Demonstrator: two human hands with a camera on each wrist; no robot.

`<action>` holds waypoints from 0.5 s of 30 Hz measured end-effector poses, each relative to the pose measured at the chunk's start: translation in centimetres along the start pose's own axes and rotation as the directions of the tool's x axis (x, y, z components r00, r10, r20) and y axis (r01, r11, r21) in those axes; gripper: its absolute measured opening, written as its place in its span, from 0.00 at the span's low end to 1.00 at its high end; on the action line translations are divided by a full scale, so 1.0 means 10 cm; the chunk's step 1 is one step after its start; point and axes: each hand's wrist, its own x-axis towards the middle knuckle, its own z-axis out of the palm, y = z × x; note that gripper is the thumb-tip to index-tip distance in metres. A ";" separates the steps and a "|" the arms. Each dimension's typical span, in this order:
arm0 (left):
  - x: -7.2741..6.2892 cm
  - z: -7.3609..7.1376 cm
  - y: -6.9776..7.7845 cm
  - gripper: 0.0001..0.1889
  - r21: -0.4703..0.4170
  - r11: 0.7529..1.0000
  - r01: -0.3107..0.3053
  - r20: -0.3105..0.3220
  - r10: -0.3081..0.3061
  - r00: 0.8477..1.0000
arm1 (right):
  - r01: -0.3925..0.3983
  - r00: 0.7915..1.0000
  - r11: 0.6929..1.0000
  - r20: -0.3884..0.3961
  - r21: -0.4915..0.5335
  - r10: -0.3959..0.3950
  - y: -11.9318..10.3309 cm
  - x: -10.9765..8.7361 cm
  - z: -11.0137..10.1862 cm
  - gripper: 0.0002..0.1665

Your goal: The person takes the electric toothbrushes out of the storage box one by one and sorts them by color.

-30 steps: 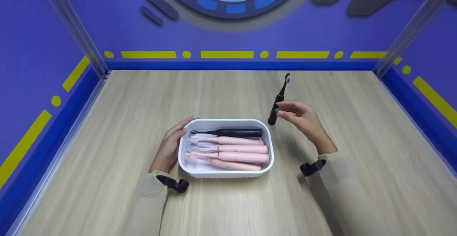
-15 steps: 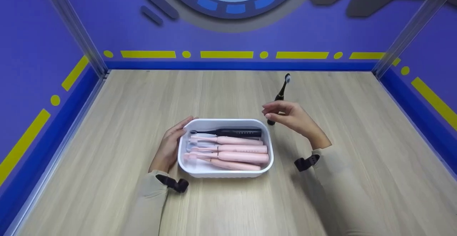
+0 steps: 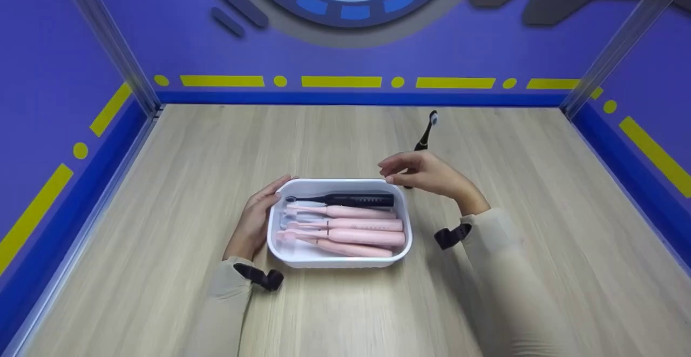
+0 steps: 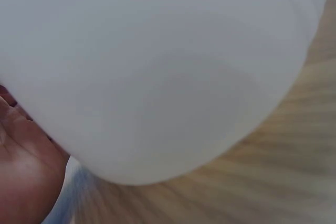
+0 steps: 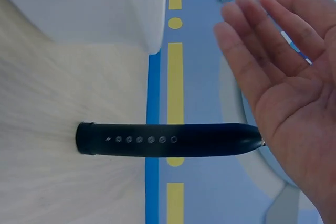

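My left hand (image 3: 256, 216) holds the left end of a white storage box (image 3: 340, 263), thumb at the rim and fingers at the back corner. The left wrist view is mostly filled by the box wall (image 4: 168, 87), with part of the palm beside it. In the box lie a black electric toothbrush (image 3: 360, 200) and several pink electric toothbrushes (image 3: 367, 237), heads pointing left. My right hand (image 3: 429, 176), empty with loosely bent fingers, hovers by the box's back right corner. Another black electric toothbrush (image 5: 168, 140) stands upright on the table behind it, partly hidden in the head view.
The wood-grain table (image 3: 216, 146) is bounded by a blue back wall (image 3: 345, 54) and side walls with yellow marks. Metal posts (image 3: 116, 44) rise at the back corners. A small black camera (image 3: 452, 235) sits on each wrist.
My right hand has moved left, away from beside the standing black toothbrush to the box's back right corner. The toothbrush stays upright where it was. My left hand and the box keep their place.
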 end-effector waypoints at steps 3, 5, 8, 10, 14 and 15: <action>0.00 0.00 0.00 0.25 0.007 1.000 0.005 0.003 -0.005 1.000 | -0.001 1.000 0.999 0.024 -0.034 0.001 -0.04 0.03 0.00 0.22; 0.00 0.00 0.00 0.25 0.014 1.000 0.009 -0.008 -0.009 1.000 | 0.004 0.999 0.999 0.039 -0.053 -0.002 -0.08 0.04 0.00 0.22; 0.01 0.00 0.00 0.25 0.025 1.000 0.011 -0.023 -0.011 1.000 | 0.025 0.997 0.996 0.069 -0.081 -0.020 -0.11 0.07 0.02 0.21; 0.00 0.00 0.00 0.25 0.027 0.999 0.017 -0.027 -0.016 0.999 | 0.039 0.995 0.995 0.096 -0.092 -0.030 -0.13 0.09 0.03 0.20; 0.01 0.01 0.00 0.25 0.039 0.999 0.021 -0.027 -0.020 0.999 | 0.055 0.988 0.991 0.151 -0.122 -0.036 -0.17 0.12 0.07 0.20; 0.01 0.01 0.00 0.25 0.038 0.999 0.023 -0.028 -0.022 0.999 | 0.054 0.986 0.990 0.163 -0.130 -0.033 -0.18 0.13 0.08 0.20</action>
